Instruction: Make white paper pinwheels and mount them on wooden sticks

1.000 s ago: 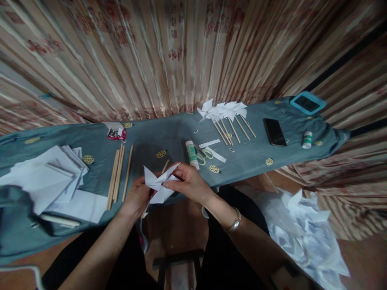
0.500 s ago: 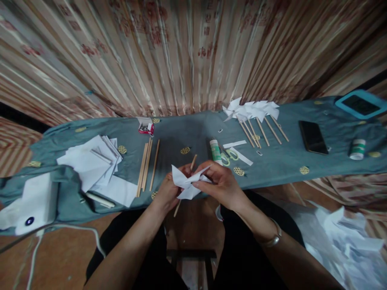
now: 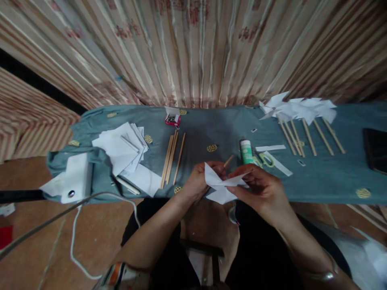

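Between my hands is a white paper pinwheel (image 3: 222, 193), held over the table's near edge. My left hand (image 3: 201, 181) is closed at its left side, fingers behind the paper, around a wooden stick (image 3: 229, 161) whose tip pokes out above the blades. The rest of that stick is hidden. My right hand (image 3: 261, 189) pinches the pinwheel's right side near the centre between thumb and fingers. Just beyond the right hand stand a green-and-white glue stick (image 3: 246, 152) and pale green scissors (image 3: 266, 160), partly covered by the hand.
Loose wooden sticks (image 3: 169, 159) lie left of centre, below a small red box (image 3: 172, 117) of metal pieces. Further left are stacked white papers (image 3: 116, 149), a white pen (image 3: 128, 185) and a white device (image 3: 76, 177). Finished pinwheels (image 3: 302, 109) and a phone (image 3: 375, 149) lie right.
The view has turned left, so everything sits further right in the picture. Both hands keep hold of the pinwheel, and the stick's lower end no longer shows.
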Action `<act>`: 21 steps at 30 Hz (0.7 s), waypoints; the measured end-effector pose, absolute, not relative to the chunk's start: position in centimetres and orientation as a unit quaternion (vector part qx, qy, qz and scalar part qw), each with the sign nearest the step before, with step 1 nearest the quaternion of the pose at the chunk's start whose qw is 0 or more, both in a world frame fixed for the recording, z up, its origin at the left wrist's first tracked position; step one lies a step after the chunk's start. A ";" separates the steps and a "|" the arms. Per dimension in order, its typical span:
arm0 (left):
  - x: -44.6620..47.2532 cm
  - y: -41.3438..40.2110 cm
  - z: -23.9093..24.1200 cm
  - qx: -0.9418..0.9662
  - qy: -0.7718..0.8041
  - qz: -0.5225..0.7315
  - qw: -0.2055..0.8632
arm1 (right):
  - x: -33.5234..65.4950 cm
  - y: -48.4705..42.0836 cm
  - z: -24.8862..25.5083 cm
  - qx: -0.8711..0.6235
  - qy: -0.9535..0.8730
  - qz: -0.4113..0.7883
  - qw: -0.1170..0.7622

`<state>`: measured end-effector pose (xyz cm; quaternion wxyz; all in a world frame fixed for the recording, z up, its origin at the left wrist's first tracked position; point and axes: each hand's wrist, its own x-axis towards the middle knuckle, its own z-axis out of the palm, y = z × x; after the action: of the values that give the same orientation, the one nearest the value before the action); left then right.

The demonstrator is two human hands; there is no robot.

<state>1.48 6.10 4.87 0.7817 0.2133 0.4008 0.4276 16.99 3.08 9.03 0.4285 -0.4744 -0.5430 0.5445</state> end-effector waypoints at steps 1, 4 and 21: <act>1.5 6.0 4.8 0.217 0.394 0.426 0.785 | 17.0 3.0 9.1 -0.474 -0.550 0.541 0.425; 1.4 5.6 4.8 0.232 0.386 0.428 0.784 | 16.8 2.9 9.1 -0.482 -0.565 0.519 0.424; 0.6 4.4 5.4 0.220 0.353 0.416 0.808 | 16.1 2.2 9.8 -0.481 -0.633 0.432 0.426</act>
<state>0.61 4.44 5.44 0.8083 0.2204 0.3533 0.4164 16.12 2.23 9.81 0.4258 -0.4812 -0.6328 0.4322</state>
